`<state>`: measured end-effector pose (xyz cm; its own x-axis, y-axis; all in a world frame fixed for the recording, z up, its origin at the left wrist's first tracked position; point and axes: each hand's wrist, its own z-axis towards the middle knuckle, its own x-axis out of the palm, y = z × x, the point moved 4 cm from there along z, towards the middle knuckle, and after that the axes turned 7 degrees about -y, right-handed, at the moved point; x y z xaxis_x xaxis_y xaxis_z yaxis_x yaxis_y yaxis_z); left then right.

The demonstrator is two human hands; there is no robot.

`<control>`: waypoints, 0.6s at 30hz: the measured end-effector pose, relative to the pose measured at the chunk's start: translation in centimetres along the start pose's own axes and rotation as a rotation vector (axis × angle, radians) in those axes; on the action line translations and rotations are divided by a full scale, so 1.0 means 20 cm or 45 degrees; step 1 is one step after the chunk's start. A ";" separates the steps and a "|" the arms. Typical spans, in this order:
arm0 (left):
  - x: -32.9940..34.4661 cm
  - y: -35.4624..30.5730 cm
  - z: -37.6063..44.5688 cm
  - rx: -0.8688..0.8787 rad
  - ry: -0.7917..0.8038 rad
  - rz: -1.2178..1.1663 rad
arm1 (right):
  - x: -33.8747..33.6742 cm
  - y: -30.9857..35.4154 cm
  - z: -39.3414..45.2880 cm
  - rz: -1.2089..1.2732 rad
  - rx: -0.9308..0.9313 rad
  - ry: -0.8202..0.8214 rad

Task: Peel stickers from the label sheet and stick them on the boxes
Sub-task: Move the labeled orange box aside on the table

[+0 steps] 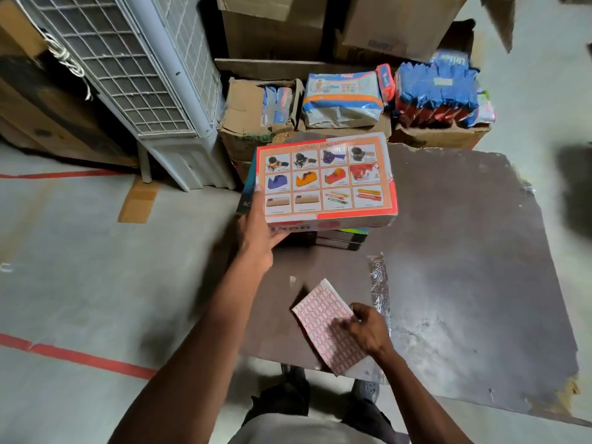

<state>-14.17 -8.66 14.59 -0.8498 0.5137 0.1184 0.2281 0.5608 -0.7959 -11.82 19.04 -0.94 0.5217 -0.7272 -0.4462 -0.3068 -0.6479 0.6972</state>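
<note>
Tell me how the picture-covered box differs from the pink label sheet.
The box is a thick carton printed with product photos; the label sheet is thin and flat, gridded with small pink stickers. The left hand holds the box above a dark stack; the right hand touches the sheet lying on the brown table. Both are rectangular.

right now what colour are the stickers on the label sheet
White with red-pink borders, in a tight grid on the label sheet; the head view shows it.

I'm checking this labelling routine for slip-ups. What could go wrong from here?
1. The left hand grips the picture-covered box only by one edge, above a stack, so it could tip or slide.
2. The right hand works the label sheet alone; with nothing pinning it to the board, the sheet may lift or crease.
</note>
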 end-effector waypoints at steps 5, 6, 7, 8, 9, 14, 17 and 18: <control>0.16 0.05 0.16 -0.086 -0.071 -0.045 | -0.09 0.06 -0.08 0.053 -0.044 -0.025; 0.17 0.05 0.19 -0.076 -0.099 -0.049 | -0.11 0.07 -0.10 0.043 -0.057 -0.045; 0.18 0.05 0.21 -0.063 -0.114 -0.060 | -0.13 0.08 -0.11 0.048 -0.072 -0.058; 0.19 0.04 0.21 -0.051 -0.123 -0.080 | -0.15 0.09 -0.12 0.050 -0.086 -0.074; 0.20 0.04 0.23 -0.045 -0.128 -0.101 | -0.17 0.10 -0.14 0.065 -0.092 -0.086; 0.19 0.04 0.24 -0.031 -0.191 -0.130 | -0.25 0.15 -0.20 0.178 -0.079 -0.136; 0.18 0.05 0.22 -0.071 -0.189 -0.077 | -0.29 0.20 -0.22 0.253 -0.074 -0.157; 0.18 0.05 0.20 -0.078 -0.206 -0.057 | -0.30 0.21 -0.23 0.272 -0.080 -0.153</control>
<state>-18.89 -8.96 11.89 -0.9240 0.3790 0.0516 0.2129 0.6217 -0.7537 -12.57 21.70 7.25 0.3508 -0.8703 -0.3456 -0.3481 -0.4638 0.8147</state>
